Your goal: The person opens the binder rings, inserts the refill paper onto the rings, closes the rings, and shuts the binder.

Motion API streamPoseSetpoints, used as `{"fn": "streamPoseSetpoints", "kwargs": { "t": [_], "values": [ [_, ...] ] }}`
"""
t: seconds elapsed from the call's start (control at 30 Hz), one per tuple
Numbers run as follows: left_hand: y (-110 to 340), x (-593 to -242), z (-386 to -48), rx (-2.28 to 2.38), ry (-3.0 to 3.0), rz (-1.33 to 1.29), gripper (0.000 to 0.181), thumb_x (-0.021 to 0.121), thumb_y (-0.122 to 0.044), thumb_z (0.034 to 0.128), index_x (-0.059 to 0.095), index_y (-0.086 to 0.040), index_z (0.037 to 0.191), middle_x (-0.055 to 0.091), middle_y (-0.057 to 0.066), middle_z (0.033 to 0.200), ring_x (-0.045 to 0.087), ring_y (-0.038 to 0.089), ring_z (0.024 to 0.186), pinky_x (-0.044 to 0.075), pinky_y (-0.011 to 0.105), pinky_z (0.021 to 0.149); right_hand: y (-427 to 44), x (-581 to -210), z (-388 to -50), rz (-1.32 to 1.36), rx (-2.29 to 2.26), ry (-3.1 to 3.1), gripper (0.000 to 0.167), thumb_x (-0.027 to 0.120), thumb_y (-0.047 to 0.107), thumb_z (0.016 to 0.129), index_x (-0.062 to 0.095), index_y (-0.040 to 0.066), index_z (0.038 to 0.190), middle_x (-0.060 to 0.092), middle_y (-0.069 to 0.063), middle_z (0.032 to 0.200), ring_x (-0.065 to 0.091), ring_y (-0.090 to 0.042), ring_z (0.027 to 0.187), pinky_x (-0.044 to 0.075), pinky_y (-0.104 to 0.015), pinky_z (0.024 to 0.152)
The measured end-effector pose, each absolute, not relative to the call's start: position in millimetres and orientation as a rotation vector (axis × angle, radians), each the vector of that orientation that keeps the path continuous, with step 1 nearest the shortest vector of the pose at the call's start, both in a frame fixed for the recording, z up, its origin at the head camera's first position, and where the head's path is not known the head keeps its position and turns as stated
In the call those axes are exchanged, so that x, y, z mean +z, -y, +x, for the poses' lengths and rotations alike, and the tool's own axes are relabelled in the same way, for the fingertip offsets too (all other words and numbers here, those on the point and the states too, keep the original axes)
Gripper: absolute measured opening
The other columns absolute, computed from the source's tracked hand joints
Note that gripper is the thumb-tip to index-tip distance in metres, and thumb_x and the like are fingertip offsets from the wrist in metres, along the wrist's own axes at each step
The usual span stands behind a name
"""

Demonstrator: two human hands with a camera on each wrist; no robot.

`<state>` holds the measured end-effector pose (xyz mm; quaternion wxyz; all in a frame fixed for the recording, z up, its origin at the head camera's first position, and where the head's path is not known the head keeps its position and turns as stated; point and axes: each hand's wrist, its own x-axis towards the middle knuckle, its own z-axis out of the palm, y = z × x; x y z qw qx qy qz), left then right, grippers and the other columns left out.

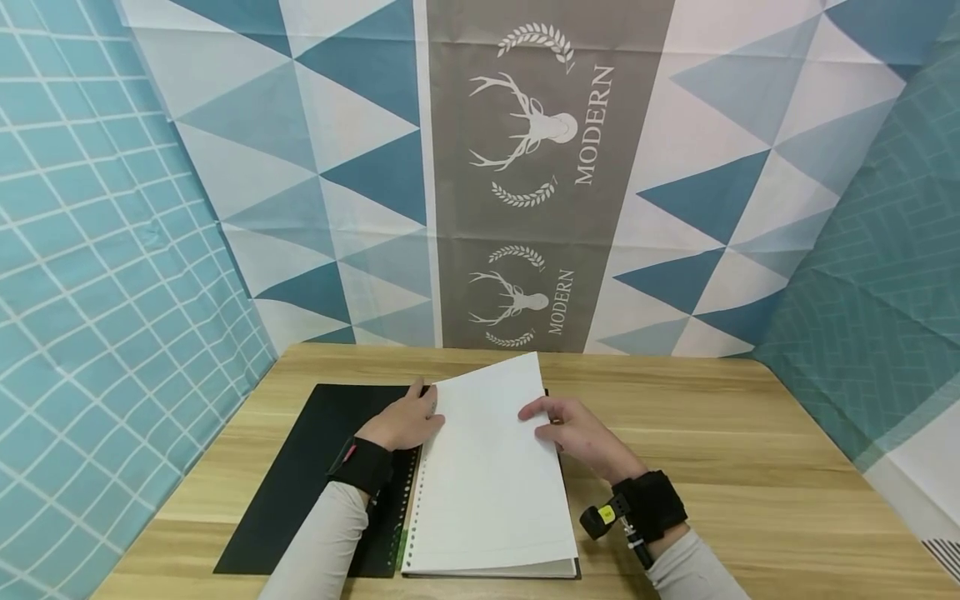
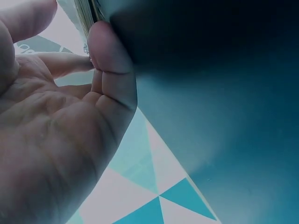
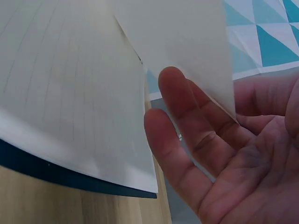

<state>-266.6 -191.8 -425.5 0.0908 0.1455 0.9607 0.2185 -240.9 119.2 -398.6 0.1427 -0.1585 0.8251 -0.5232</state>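
An open loose-leaf notebook (image 1: 495,500) lies on the table, its black cover (image 1: 300,475) spread to the left and punched holes along the binding. One white page (image 1: 487,450) is lifted at its right side, with its top reaching past the sheets below. My right hand (image 1: 581,429) pinches that page by its right edge; in the right wrist view the page (image 3: 187,37) passes between thumb and fingers, above a faintly lined sheet (image 3: 79,88). Near the top of the binding, my left hand (image 1: 405,421) rests with its fingers against the cover (image 2: 233,116) and the page's upper left corner.
The wooden table (image 1: 712,442) extends to both sides of the notebook. Behind it hangs a cloth with blue and white triangles (image 1: 375,183) and a grey deer-print strip. Dark bands with small devices (image 1: 645,504) are strapped round the wrists.
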Motion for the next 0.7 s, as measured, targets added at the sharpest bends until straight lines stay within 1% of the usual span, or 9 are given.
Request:
{"fn": "streamPoseSetpoints", "kwargs": {
  "t": [0.13, 0.23, 0.33, 0.5, 0.63, 0.7],
  "values": [
    [192.2, -424.2, -267.2, 0.645, -2.85, 0.452, 0.065, 0.046, -0.029, 0.1093, 0.021, 0.002, 0.16, 0.007, 0.03, 0.168, 0.024, 0.045, 0.154, 0.034, 0.055, 0.119, -119.0, -399.9, -240.8, -0.415, -1.504, -2.395, 0.026, 0.057, 0.005, 0.098, 0.068, 0.007, 0.121, 0.063, -0.013, 0.121, 0.055, -0.022, 0.09, 0.045, -0.032, 0.075],
    [191.8, -423.6, -268.0, 0.646, -2.843, 0.446, 0.065, 0.046, -0.03, 0.1093, 0.02, 0.002, 0.16, 0.009, 0.029, 0.168, 0.02, 0.044, 0.156, 0.03, 0.055, 0.122, -119.3, -401.3, -241.5, -0.411, -1.498, -2.405, 0.026, 0.055, 0.005, 0.099, 0.068, 0.007, 0.121, 0.063, -0.013, 0.12, 0.056, -0.022, 0.091, 0.046, -0.032, 0.076],
    [192.2, -423.6, -269.1, 0.663, -2.831, 0.416, 0.065, 0.046, -0.03, 0.1092, 0.021, 0.0, 0.161, 0.009, 0.027, 0.169, 0.019, 0.044, 0.156, 0.028, 0.056, 0.122, -119.9, -401.5, -241.8, -0.433, -1.508, -2.401, 0.027, 0.055, 0.006, 0.099, 0.067, 0.007, 0.124, 0.062, -0.013, 0.126, 0.057, -0.022, 0.094, 0.046, -0.032, 0.079],
    [194.0, -423.6, -269.5, 0.65, -2.838, 0.346, 0.066, 0.046, -0.035, 0.1089, 0.02, -0.008, 0.163, 0.009, 0.024, 0.17, 0.029, 0.046, 0.152, 0.032, 0.059, 0.119, -119.7, -399.4, -241.6, -0.463, -1.544, -2.378, 0.03, 0.055, 0.006, 0.099, 0.065, 0.007, 0.128, 0.062, -0.014, 0.13, 0.059, -0.021, 0.094, 0.048, -0.031, 0.079],
    [194.4, -423.8, -270.3, 0.648, -2.846, 0.349, 0.066, 0.047, -0.033, 0.1088, 0.019, -0.008, 0.163, 0.011, 0.026, 0.169, 0.035, 0.049, 0.148, 0.035, 0.06, 0.116, -119.1, -398.4, -241.9, -0.476, -1.555, -2.37, 0.031, 0.056, 0.005, 0.098, 0.065, 0.007, 0.128, 0.062, -0.014, 0.129, 0.057, -0.021, 0.09, 0.046, -0.03, 0.073],
    [194.0, -423.3, -270.1, 0.645, -2.845, 0.348, 0.065, 0.046, -0.032, 0.109, 0.019, -0.007, 0.163, 0.011, 0.026, 0.169, 0.037, 0.049, 0.146, 0.035, 0.06, 0.115, -119.2, -398.6, -242.8, -0.456, -1.554, -2.374, 0.03, 0.056, 0.005, 0.098, 0.065, 0.007, 0.127, 0.063, -0.014, 0.124, 0.055, -0.022, 0.087, 0.044, -0.029, 0.069]
  ]
}}
